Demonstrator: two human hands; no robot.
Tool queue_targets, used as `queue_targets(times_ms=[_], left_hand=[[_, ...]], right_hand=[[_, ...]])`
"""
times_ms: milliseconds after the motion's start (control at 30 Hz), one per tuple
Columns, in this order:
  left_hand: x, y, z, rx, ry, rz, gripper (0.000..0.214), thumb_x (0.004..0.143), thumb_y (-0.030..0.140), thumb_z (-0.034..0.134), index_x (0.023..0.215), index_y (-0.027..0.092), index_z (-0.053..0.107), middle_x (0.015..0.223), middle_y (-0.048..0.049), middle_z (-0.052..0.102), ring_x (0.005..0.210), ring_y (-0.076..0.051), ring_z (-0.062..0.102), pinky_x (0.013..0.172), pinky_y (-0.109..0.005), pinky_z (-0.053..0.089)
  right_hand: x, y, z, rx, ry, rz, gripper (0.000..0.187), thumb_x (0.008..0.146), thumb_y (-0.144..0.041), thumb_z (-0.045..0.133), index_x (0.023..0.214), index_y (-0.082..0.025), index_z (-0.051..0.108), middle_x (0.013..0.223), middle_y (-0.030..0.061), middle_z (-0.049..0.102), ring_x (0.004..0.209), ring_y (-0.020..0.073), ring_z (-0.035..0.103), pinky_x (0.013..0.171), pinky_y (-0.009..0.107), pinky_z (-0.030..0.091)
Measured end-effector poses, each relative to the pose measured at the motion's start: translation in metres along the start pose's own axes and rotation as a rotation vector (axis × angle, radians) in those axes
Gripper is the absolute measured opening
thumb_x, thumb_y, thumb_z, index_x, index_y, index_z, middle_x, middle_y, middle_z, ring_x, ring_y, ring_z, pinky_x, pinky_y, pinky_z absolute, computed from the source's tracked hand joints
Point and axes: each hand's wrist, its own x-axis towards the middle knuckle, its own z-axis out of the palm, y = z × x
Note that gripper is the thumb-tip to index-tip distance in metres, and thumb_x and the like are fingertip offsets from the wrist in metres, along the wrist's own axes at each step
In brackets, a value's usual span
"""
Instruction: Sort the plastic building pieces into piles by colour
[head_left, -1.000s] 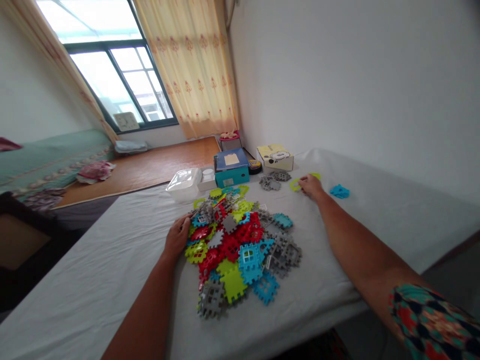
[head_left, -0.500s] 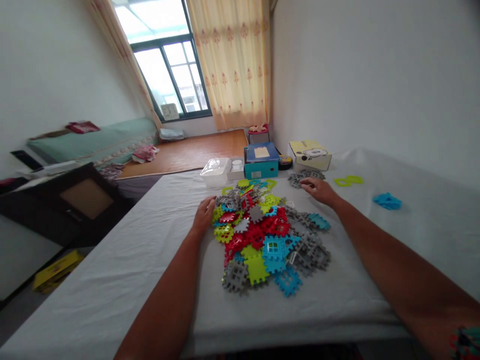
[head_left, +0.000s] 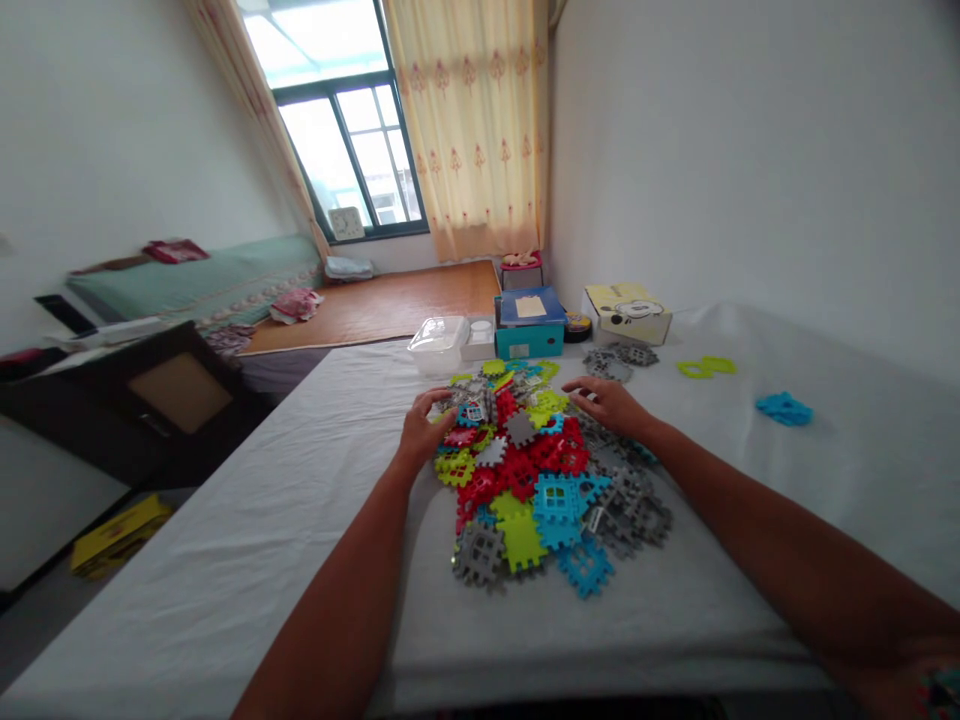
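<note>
A heap of plastic interlocking building tiles in red, grey, blue and lime green lies on the white-covered table (head_left: 247, 520). Red tiles (head_left: 517, 470) fill its middle, with a blue window tile (head_left: 556, 497) and a green tile (head_left: 521, 535) nearer me. At the heap's left edge is my left hand (head_left: 427, 428), fingers apart, touching the tiles there. My right hand (head_left: 611, 405) is over the far right side of the heap, its fingers apart and nothing visible in them. Grey tiles (head_left: 634, 510) lie below it, partly covered by the hand and forearm.
Beyond the heap stand a clear plastic box (head_left: 436, 345), a blue box (head_left: 529, 325) and a yellow box (head_left: 628, 314). Separate piles hold grey tiles (head_left: 609, 364), green pieces (head_left: 706, 367) and blue pieces (head_left: 784, 408) on the right. A dark cabinet (head_left: 135, 400) stands left of the table.
My right hand has moved left from the separate grey pile to the heap. My left hand has shifted slightly onto the heap's edge, its fingers spreading. The view has shifted a little.
</note>
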Motion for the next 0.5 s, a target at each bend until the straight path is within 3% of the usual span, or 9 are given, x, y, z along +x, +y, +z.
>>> queue_targets(times_ms=[67, 133, 233, 300, 400, 500], left_hand=[[-0.002, 0.022, 0.001, -0.018, 0.006, 0.083, 0.038, 0.078, 0.038, 0.063, 0.112, 0.019, 0.062, 0.122, -0.0100, 0.060, 0.114, -0.023, 0.057, 0.100, -0.041, 0.045], [-0.008, 0.047, 0.006, 0.006, -0.024, 0.210, 0.038, 0.080, 0.035, 0.063, 0.114, 0.021, 0.061, 0.126, -0.0100, 0.058, 0.118, -0.023, 0.054, 0.103, -0.041, 0.043], [-0.019, 0.077, 0.019, 0.054, -0.125, 0.411, 0.038, 0.080, 0.033, 0.064, 0.117, 0.024, 0.061, 0.128, -0.0093, 0.058, 0.123, -0.025, 0.051, 0.107, -0.045, 0.040], [-0.026, 0.087, 0.027, 0.071, -0.184, 0.503, 0.040, 0.081, 0.033, 0.064, 0.120, 0.027, 0.060, 0.128, -0.0084, 0.058, 0.125, -0.026, 0.049, 0.108, -0.047, 0.039], [-0.028, 0.086, 0.031, 0.098, -0.201, 0.509, 0.052, 0.079, 0.037, 0.067, 0.129, 0.028, 0.055, 0.135, -0.0083, 0.053, 0.129, -0.027, 0.045, 0.110, -0.048, 0.037], [-0.019, 0.072, 0.024, 0.121, -0.075, 0.372, 0.051, 0.082, 0.041, 0.063, 0.129, 0.026, 0.054, 0.139, -0.0086, 0.048, 0.131, -0.027, 0.043, 0.111, -0.047, 0.036]], right_hand=[[0.000, -0.016, 0.000, 0.056, 0.067, 0.008, 0.027, 0.087, -0.038, 0.051, 0.102, -0.022, 0.067, 0.099, 0.0062, 0.071, 0.081, 0.0193, 0.065, 0.074, 0.031, 0.050], [-0.002, -0.036, 0.002, 0.182, 0.051, 0.011, 0.031, 0.088, -0.042, 0.050, 0.107, -0.022, 0.064, 0.098, 0.0055, 0.071, 0.075, 0.0177, 0.064, 0.071, 0.030, 0.051], [-0.006, -0.066, 0.009, 0.443, -0.117, -0.006, 0.043, 0.090, -0.047, 0.047, 0.125, -0.024, 0.054, 0.104, 0.0038, 0.069, 0.070, 0.0148, 0.063, 0.067, 0.029, 0.051], [-0.005, -0.076, 0.013, 0.542, -0.203, -0.039, 0.045, 0.088, -0.048, 0.049, 0.126, -0.024, 0.055, 0.103, 0.0027, 0.069, 0.077, 0.0157, 0.063, 0.070, 0.029, 0.052], [0.001, -0.060, 0.008, 0.544, -0.153, -0.013, 0.041, 0.084, -0.050, 0.055, 0.114, -0.022, 0.063, 0.093, 0.0021, 0.069, 0.079, 0.0163, 0.062, 0.071, 0.028, 0.052], [0.008, -0.004, -0.010, 0.459, 0.104, 0.210, 0.045, 0.081, -0.053, 0.056, 0.107, -0.018, 0.066, 0.078, 0.0029, 0.067, 0.063, 0.0141, 0.058, 0.054, 0.024, 0.048]])
